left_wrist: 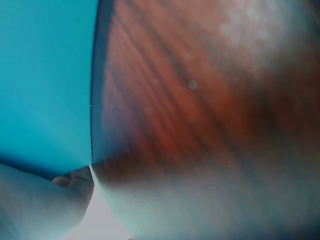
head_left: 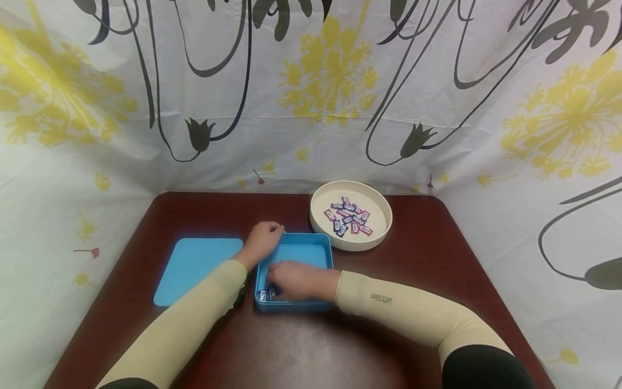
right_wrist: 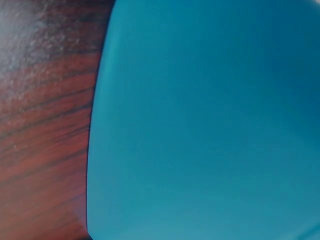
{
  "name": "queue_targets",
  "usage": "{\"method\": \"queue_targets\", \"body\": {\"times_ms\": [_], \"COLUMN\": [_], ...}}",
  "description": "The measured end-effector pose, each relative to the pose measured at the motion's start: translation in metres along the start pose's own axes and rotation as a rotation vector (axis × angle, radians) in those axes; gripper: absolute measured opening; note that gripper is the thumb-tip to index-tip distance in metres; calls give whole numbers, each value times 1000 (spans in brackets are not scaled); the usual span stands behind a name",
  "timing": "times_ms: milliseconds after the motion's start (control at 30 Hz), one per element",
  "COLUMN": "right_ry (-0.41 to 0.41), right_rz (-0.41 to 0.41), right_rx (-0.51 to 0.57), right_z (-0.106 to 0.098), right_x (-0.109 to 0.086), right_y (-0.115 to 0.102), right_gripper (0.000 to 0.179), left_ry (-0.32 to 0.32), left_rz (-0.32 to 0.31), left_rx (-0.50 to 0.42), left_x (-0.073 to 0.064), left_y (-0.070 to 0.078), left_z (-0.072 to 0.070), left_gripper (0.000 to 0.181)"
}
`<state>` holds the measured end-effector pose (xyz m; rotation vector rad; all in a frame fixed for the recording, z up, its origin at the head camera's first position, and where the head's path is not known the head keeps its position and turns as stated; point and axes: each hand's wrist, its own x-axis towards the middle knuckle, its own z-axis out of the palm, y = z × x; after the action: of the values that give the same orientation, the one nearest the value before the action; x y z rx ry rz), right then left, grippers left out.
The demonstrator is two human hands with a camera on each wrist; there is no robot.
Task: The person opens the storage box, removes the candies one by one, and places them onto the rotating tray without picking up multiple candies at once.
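Observation:
A blue rectangular box (head_left: 303,247) stands open at the middle of the table. My left hand (head_left: 262,237) is at its far left corner, the fingers bent at the rim; the left wrist view shows fingertips (left_wrist: 75,181) against the blue wall. Inside the box, my right hand (head_left: 293,281) reaches down with curled fingers by the left wall. Small blue-and-white wrapped candies (head_left: 263,295) lie in the near left corner, one of them right at the fingers. The back of the hand hides most of the fingertips.
A round cream tray (head_left: 318,224) with several red and blue wrapped candies stands behind the box to the right. The flat blue lid (head_left: 199,267) lies to the left, partly under the left forearm. A patterned cloth (head_left: 291,146) hangs behind the dark wooden table (head_left: 408,259).

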<state>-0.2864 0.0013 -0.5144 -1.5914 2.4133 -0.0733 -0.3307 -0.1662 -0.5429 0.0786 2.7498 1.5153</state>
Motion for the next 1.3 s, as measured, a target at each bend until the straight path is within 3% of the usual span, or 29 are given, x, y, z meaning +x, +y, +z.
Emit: {"method": "queue_targets", "body": {"times_ms": [333, 700, 933, 1300], "right_ry": [-2, -8, 10, 23], "right_rz": [-53, -131, -161, -107], "right_rx": [-131, -262, -201, -30], "right_z": [-6, 2, 1, -4], "right_x": [-6, -3, -2, -6], "right_y": [-3, 5, 12, 21], "right_gripper": [18, 18, 15, 18], "left_ry": [-2, -11, 4, -2], "left_rz": [-8, -13, -17, -25], "left_rx": [1, -4, -2, -7], "left_x": [0, -2, 1, 1], "left_y": [2, 4, 2, 3], "left_z": [-1, -2, 0, 0], "left_gripper": [45, 45, 42, 42]}}
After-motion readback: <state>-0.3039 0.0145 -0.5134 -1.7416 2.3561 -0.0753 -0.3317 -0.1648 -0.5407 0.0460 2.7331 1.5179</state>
